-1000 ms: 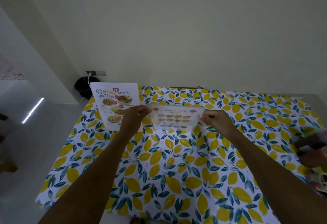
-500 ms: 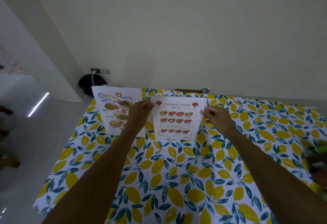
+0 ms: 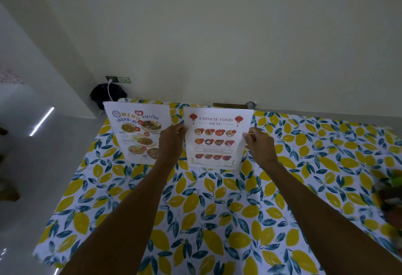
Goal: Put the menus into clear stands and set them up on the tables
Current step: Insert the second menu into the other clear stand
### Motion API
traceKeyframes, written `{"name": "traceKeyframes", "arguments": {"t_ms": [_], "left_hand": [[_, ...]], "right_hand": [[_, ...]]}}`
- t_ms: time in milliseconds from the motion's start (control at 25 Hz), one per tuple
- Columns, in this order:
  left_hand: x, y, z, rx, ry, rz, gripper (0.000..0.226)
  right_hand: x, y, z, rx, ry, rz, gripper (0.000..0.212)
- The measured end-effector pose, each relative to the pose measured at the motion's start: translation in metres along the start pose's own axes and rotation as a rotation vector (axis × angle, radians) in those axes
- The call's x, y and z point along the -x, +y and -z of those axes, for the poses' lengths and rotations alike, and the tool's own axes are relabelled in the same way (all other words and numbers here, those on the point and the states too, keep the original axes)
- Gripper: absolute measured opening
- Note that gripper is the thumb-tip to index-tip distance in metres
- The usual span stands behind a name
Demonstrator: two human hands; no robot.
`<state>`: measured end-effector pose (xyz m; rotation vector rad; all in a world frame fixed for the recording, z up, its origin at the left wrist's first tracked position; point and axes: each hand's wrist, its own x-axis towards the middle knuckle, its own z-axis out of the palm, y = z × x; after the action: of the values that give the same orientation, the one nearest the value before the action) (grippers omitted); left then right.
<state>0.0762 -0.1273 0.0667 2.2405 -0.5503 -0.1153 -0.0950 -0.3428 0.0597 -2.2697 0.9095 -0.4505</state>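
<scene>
The Chinese food menu [image 3: 217, 141] stands upright in its clear stand at about 12 o'clock on the table, its bottom edge on or just above the lemon-print tablecloth [image 3: 208, 220] (I cannot tell if it touches already). The left hand [image 3: 171, 143] pinches its left edge and the right hand [image 3: 260, 146] pinches its right edge, both with closed fingers around the stand. Just beside it, at 10 o'clock, the Thai menu [image 3: 136, 132] stands already in place, partly behind the left hand. A black bag [image 3: 106, 95] sits on the floor at 11 o'clock, near the wall socket. I judge the risk is here: if the hands let go before the base sits flat on the soft cloth, the stand can tip, and the left wrist can knock the Thai menu.
</scene>
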Motion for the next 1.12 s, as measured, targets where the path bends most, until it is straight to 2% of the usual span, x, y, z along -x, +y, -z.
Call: {"name": "traceKeyframes", "arguments": {"t_ms": [400,920,1120], "left_hand": [[-0.001,0.004,-0.001,-0.06,0.008,-0.016,0.021],[0.017,0.0,-0.001,-0.061,-0.132,-0.019,0.024],[0.026,0.0,0.003,-0.041,-0.164,0.038,0.046]], "right_hand": [[-0.002,-0.002,-0.006,0.082,-0.001,-0.014,0.031],[0.007,-0.004,-0.007,0.103,-0.082,-0.045,0.033],[0.016,-0.007,-0.001,0.035,-0.111,-0.116,0.042]]}}
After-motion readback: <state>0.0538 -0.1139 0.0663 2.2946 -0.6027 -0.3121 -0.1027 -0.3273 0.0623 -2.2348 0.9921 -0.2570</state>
